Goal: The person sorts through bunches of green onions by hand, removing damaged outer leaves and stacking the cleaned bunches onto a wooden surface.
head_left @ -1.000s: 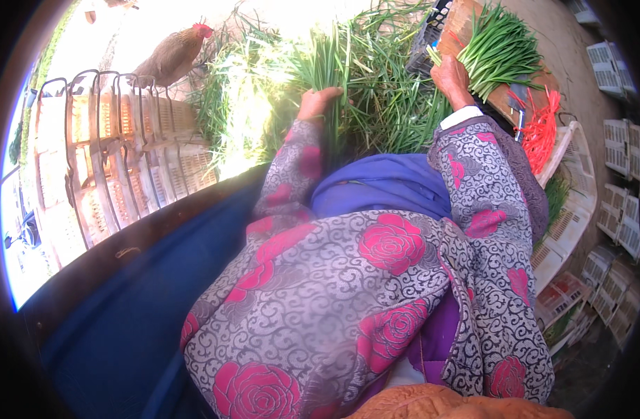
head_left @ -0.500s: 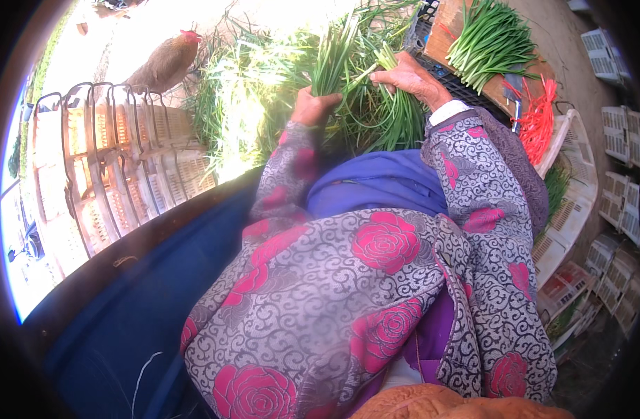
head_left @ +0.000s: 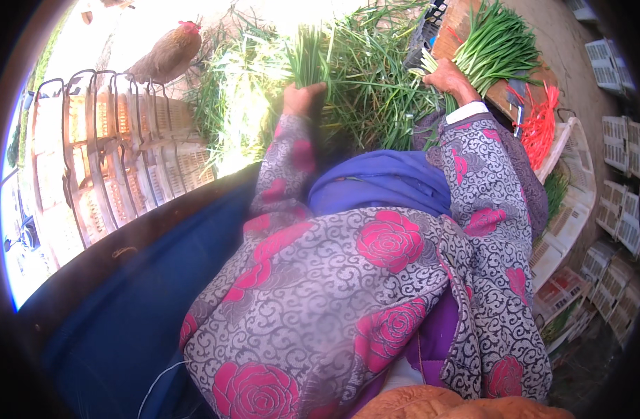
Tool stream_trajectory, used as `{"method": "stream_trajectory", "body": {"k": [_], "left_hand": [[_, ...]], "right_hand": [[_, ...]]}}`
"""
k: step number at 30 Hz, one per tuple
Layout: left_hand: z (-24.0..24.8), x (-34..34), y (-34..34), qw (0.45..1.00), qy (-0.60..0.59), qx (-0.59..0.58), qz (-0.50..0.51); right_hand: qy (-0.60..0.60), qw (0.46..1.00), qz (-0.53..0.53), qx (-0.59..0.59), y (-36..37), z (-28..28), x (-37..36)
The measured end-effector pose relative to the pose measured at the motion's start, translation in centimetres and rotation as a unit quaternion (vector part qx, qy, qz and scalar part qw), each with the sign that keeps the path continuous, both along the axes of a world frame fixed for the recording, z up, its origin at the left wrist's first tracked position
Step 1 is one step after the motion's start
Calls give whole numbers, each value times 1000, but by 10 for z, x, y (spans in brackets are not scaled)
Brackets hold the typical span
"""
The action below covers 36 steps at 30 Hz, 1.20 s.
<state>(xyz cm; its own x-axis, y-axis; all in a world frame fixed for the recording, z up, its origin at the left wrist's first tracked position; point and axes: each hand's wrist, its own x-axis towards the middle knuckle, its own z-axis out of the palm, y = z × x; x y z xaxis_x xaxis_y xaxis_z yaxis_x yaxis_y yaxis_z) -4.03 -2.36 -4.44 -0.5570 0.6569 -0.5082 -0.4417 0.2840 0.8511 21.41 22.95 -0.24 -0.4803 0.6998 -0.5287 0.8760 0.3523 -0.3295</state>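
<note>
My left hand point(head_left: 300, 100) is closed round a bunch of green chives point(head_left: 307, 59), their leaves pointing up and away from me. Over to the right, my right hand point(head_left: 454, 80) grips a smaller bundle of chives point(head_left: 427, 64) whose pale stem ends stick out to the left of the fingers. That hand is beside a neat pile of chives point(head_left: 498, 45) lying on a wooden board point(head_left: 451, 31). Loose, tangled chives and grass-like leaves point(head_left: 369, 70) spread between and beyond both hands.
Red ties point(head_left: 541, 126) hang at the board's near end. A black crate point(head_left: 429, 31) stands beside the board. White plastic baskets point(head_left: 570, 202) line the right side, and more baskets point(head_left: 124, 146) stand at left. A brown hen point(head_left: 170, 54) is behind those.
My right hand has moved right with its chives, from near the left hand to the pile on the board. My left hand has shifted slightly left, still holding its bunch.
</note>
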Motion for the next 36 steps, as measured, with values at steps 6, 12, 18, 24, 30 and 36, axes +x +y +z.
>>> {"method": "stream_trajectory", "body": {"k": [6,12,18,24,30,36], "left_hand": [[-27,-59,-19,992,114,-19,-47],[4,-18,-4,964,-223,83,-118],[31,36,11,955,-227,54,-184],[24,28,13,963,-238,32,-120],[21,44,15,973,-199,45,-108],[17,57,25,980,-158,86,-79]], "right_hand": [[-6,996,16,87,20,-30,26],[329,930,-75,-145,-48,25,-15],[436,859,-80,-255,-84,43,-45],[480,827,-164,-242,-58,37,-38],[406,897,-97,-143,-86,44,-53],[389,903,-88,-157,-78,16,-50]]}}
